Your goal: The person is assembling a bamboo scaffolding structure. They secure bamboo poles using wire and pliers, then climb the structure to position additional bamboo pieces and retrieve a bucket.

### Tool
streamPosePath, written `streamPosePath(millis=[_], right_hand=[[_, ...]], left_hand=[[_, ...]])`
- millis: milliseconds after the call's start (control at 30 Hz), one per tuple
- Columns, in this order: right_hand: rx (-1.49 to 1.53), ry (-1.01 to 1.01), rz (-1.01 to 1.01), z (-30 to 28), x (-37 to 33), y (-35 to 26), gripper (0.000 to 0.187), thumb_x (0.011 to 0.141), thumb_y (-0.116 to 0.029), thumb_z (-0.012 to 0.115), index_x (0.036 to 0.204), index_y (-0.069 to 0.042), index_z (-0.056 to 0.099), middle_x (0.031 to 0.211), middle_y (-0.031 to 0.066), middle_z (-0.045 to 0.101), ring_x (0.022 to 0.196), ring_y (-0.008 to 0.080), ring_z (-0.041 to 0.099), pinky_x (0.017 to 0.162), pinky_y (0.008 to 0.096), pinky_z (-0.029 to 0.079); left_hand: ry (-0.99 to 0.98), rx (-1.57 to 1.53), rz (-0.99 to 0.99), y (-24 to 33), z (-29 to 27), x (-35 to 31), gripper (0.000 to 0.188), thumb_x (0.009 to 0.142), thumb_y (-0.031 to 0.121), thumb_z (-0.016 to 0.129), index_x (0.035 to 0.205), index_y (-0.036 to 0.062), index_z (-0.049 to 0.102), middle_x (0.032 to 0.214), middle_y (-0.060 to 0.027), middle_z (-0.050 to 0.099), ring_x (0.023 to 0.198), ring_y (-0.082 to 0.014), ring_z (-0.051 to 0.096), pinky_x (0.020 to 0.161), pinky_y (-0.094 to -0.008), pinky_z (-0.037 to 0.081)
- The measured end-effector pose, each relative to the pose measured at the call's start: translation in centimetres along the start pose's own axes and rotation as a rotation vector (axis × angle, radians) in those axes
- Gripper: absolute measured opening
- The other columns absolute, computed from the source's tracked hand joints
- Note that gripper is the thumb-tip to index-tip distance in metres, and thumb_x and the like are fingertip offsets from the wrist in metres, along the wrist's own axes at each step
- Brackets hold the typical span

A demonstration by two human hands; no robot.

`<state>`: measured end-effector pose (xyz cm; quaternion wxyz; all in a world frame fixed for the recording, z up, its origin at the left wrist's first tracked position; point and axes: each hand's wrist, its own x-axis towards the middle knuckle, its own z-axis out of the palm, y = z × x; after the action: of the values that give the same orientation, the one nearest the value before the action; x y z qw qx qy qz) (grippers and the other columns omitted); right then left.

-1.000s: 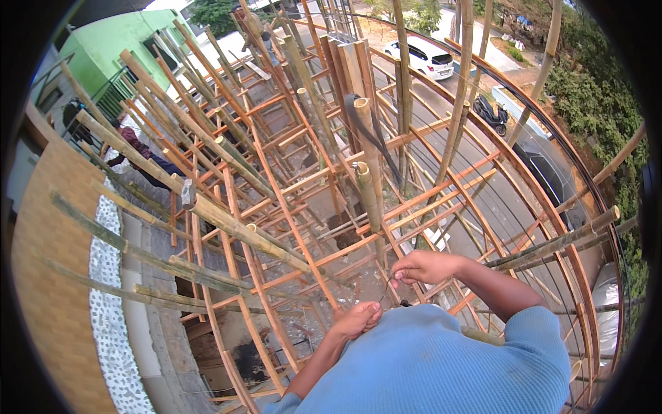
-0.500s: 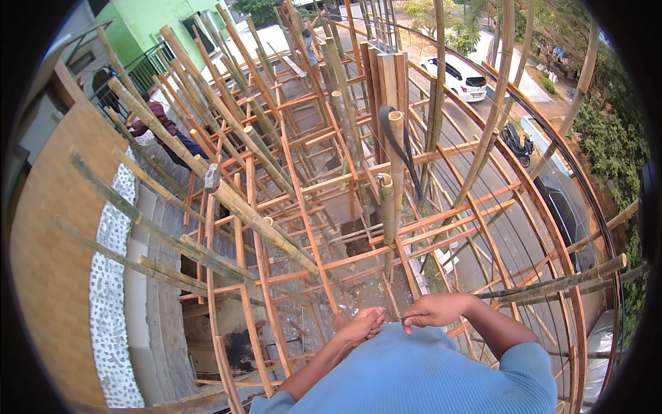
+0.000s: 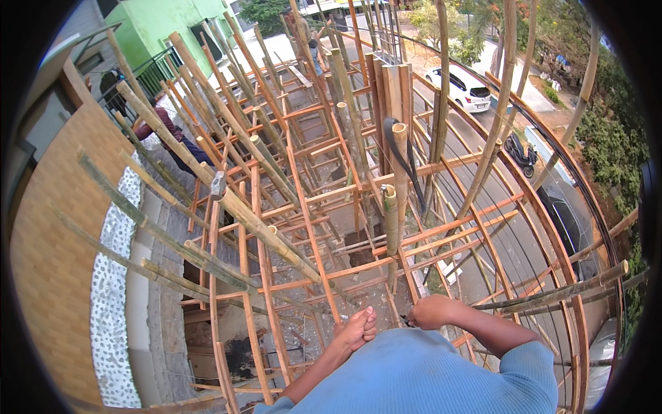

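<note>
Head cam: R hand curled nearly closed, dark bit at fingertips; L hand fisted, contents can't tell; timber frame & bamboo beyond. Vs earlier, hands wider apart, strand btwn gone from view; link unclear.

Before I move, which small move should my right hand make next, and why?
Probably, first check the grip of your right hand on the small dark object at its fingertips: whether it is held firmly cannot be seen, and open gaps show between the long reddish-brown wooden beams below, so a dropped piece might fall through.
</note>
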<state>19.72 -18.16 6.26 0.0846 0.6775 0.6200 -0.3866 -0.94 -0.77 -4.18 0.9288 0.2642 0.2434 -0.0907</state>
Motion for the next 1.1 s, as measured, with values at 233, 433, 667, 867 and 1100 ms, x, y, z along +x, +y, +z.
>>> streamPosePath(millis=[233, 433, 667, 867, 1100], right_hand=[[0.487, 0.161, -0.395, -5.4, -3.0, -2.1, 0.028, 0.105, -0.025, 0.055, 0.1, -0.003, 0.071, 0.088, 0.0139, 0.071, 0.09, 0.0314, 0.069, 0.081, 0.0444, 0.052], [0.704, 0.599, -0.133, -4.7, 0.2, 4.4, 0.027, 0.106, -0.025, 0.056, 0.099, -0.005, 0.074, 0.085, 0.011, 0.069, 0.083, 0.0226, 0.066, 0.079, 0.0401, 0.051], [0.395, 0.397, 0.078, -0.3, 2.3, 8.0, 0.037, 0.106, -0.037, 0.052, 0.101, -0.009, 0.076, 0.093, 0.0194, 0.072, 0.094, 0.0388, 0.068, 0.089, 0.0482, 0.052], [0.769, 0.047, 0.019, 1.6, 2.9, 7.2, 0.049, 0.11, -0.04, 0.046, 0.091, -0.003, 0.073, 0.063, 0.0072, 0.06, 0.063, 0.0214, 0.057, 0.066, 0.0393, 0.047], [1.264, -0.203, 0.057, 2.5, 3.6, 5.6, 0.046, 0.112, -0.036, 0.046, 0.086, -0.004, 0.065, 0.053, -0.0038, 0.042, 0.047, 0.0082, 0.031, 0.044, 0.0285, 0.025]], left_hand=[[-0.032, 0.154, -0.067, 0.5, 1.3, 0.8, 0.041, 0.11, 0.044, 0.047, 0.081, 0.0148, 0.046, 0.06, 0.0093, 0.027, 0.047, -0.0046, 0.023, 0.043, -0.0239, 0.016], [-0.217, 0.344, -0.107, 1.2, 0.3, 1.0, 0.042, 0.11, 0.044, 0.048, 0.081, 0.0132, 0.048, 0.059, 0.0093, 0.027, 0.047, -0.0049, 0.023, 0.043, -0.0242, 0.016], [-0.215, 0.09, -0.048, 1.4, -0.8, 1.5, 0.043, 0.11, 0.044, 0.048, 0.08, 0.0126, 0.048, 0.058, 0.0086, 0.026, 0.047, -0.0047, 0.023, 0.043, -0.0249, 0.017], [-0.058, 0.166, 0.188, 1.8, -2.1, 2.3, 0.044, 0.109, 0.044, 0.049, 0.079, 0.011, 0.048, 0.058, 0.0058, 0.029, 0.045, -0.0064, 0.027, 0.042, -0.0266, 0.023], [0.233, 1.837, 0.86, 6.0, -0.4, -0.9, 0.03, 0.096, 0.028, 0.069, 0.08, 0.0063, 0.058, 0.071, -0.0077, 0.062, 0.063, -0.0247, 0.064, 0.058, -0.0375, 0.051]])
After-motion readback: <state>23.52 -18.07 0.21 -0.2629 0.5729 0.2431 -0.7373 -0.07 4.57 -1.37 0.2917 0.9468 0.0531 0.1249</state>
